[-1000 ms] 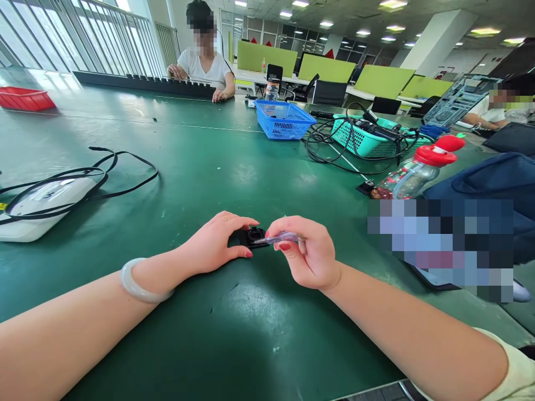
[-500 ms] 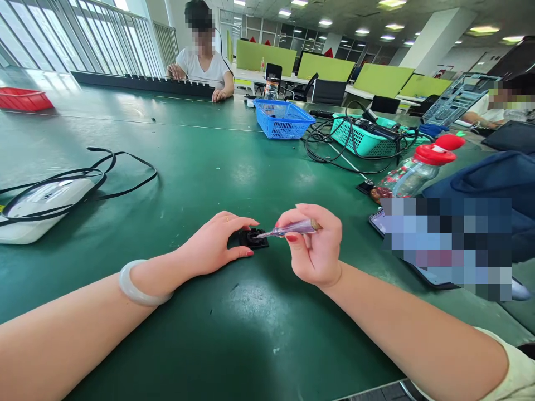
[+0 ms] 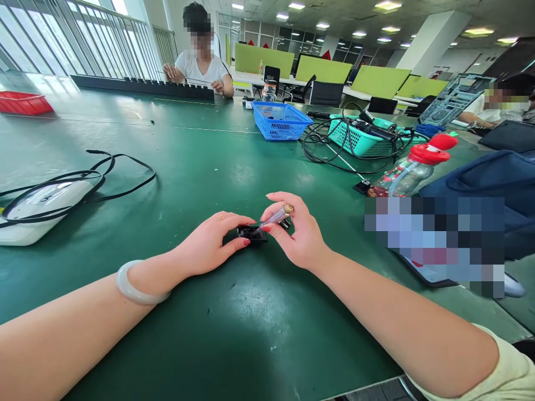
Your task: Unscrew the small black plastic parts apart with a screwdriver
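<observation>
My left hand (image 3: 211,242), a pale bangle on its wrist, grips a small black plastic part (image 3: 256,235) between thumb and fingers on the green table. My right hand (image 3: 301,233) is closed around a screwdriver (image 3: 276,216) with a clear purplish handle. The handle slants up to the right, and its tip points down into the black part. Beside the right fingers another dark piece (image 3: 286,224) shows; whether it is joined to the black part I cannot tell.
A white device (image 3: 45,206) wrapped in black cable lies left. Beyond are a red tray (image 3: 25,103), a blue basket (image 3: 281,122) and a teal basket (image 3: 355,136) with cables. A bottle (image 3: 407,170) and a tablet (image 3: 430,273) sit right. A person (image 3: 203,69) works across the table.
My right hand has moved left and closer to the black part, and the screwdriver has tilted steeper. The dark piece by the right fingers now shows. The left hand stays nearly in place.
</observation>
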A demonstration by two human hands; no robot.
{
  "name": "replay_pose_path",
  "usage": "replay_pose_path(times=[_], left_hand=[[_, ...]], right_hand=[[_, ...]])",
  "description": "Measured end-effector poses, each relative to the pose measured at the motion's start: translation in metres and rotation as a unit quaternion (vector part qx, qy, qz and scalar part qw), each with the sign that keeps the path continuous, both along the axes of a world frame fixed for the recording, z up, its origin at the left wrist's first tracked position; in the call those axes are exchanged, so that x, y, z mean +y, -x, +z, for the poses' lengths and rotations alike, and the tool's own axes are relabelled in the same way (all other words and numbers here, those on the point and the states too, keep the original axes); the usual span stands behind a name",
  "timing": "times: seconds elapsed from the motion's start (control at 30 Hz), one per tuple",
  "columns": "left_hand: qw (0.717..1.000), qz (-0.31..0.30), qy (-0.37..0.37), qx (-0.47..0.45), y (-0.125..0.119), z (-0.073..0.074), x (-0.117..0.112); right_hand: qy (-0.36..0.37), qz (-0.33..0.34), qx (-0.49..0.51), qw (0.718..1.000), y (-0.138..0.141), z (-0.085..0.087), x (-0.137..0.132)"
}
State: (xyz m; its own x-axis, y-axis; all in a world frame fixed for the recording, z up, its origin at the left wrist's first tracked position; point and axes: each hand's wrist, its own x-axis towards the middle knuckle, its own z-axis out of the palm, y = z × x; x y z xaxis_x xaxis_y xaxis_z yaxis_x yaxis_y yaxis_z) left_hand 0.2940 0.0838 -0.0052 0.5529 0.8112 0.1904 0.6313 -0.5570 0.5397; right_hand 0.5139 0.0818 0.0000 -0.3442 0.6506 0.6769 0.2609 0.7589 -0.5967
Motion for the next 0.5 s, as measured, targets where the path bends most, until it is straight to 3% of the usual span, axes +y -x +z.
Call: replay_pose_path(times=[0.13,0.23,0.33,0.5], left_hand=[[1.000,0.017,-0.017,-0.006,-0.001,0.003,-0.002],[0.999,0.039,-0.027,-0.008,-0.002,0.004,-0.003],[0.994,0.098,-0.047,0.005,-0.003,0.007,-0.004],[0.973,0.211,-0.058,0.078,-0.004,0.004,-0.001]], right_hand=[[0.043,-0.005,0.009,0.999,-0.003,0.000,0.006],[0.033,-0.023,0.123,0.992,-0.005,-0.003,0.011],[-0.010,-0.124,0.234,0.964,-0.010,-0.006,0.021],[-0.047,-0.259,0.231,0.937,-0.027,-0.013,0.043]])
